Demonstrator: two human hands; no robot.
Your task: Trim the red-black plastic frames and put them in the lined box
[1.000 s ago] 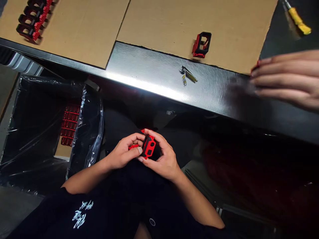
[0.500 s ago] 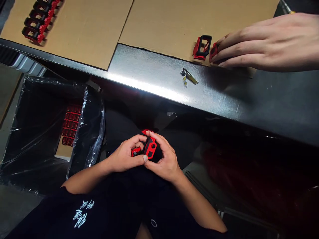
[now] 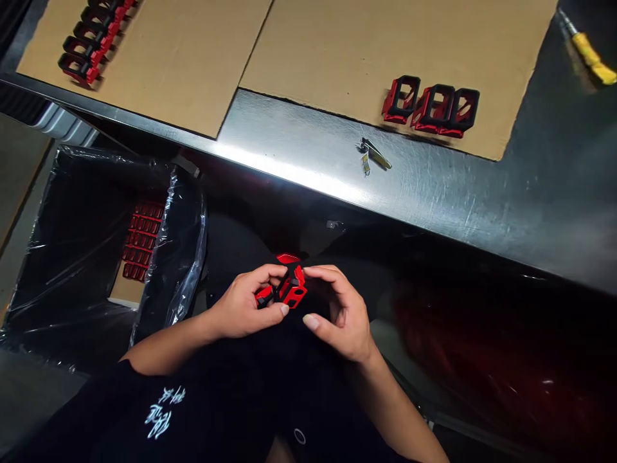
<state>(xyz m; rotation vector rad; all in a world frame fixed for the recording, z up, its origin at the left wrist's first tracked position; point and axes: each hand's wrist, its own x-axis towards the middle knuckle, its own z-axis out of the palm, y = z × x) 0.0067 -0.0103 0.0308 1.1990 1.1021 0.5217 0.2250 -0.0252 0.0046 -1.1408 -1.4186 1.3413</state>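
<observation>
Above my lap, my left hand [image 3: 253,299] is closed round a red and black plastic frame [image 3: 294,289], with thumb and fingers gripping its left side. A second red and black piece [image 3: 264,296] shows within the same hand's curled fingers; whether it is joined to the frame I cannot tell. Just to the right, my right hand [image 3: 340,312] is open, thumb and fingers apart. Its index fingertip lies at the frame's upper right edge, and I cannot tell if it touches. Behind the frame a small red patch [image 3: 288,258] is partly hidden.
On cardboard [image 3: 385,45] over the metal table [image 3: 299,138] stand three red and black frames [image 3: 434,109]. A row of similar frames [image 3: 91,42] is at left. Nail clippers [image 3: 376,154] and a yellow-handled tool [image 3: 590,58] lie on metal. A plastic-lined bin [image 3: 72,244] holds more frames.
My right hand has let go of the frame and drawn slightly right, its fingers spreading. The frame has tilted in my left hand. Another person's hand has left the table, leaving three frames in view.
</observation>
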